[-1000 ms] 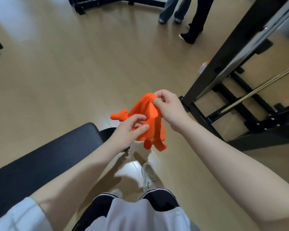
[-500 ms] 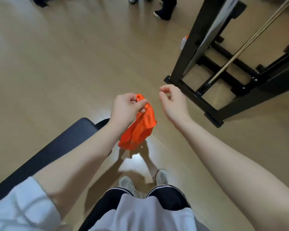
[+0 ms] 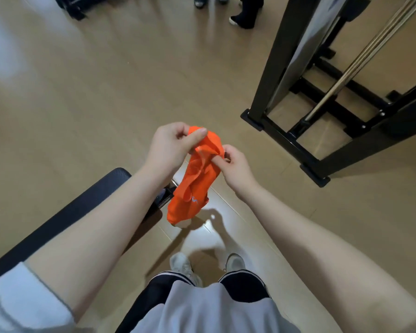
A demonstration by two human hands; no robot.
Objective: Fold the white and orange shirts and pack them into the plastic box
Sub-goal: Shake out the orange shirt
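From the head camera, a glossy tan wooden floor is filling the room. A black metal frame is standing at two o'clock, a dark padded bench is lying at eight o'clock, and other people's shoes are showing at twelve o'clock. The orange shirt is hanging bunched at centre, above the floor; small white lettering on it is too blurred to read. The left hand is pinching its top edge between thumb and curled fingers. The right hand is pinching the fabric just beside it at three o'clock.
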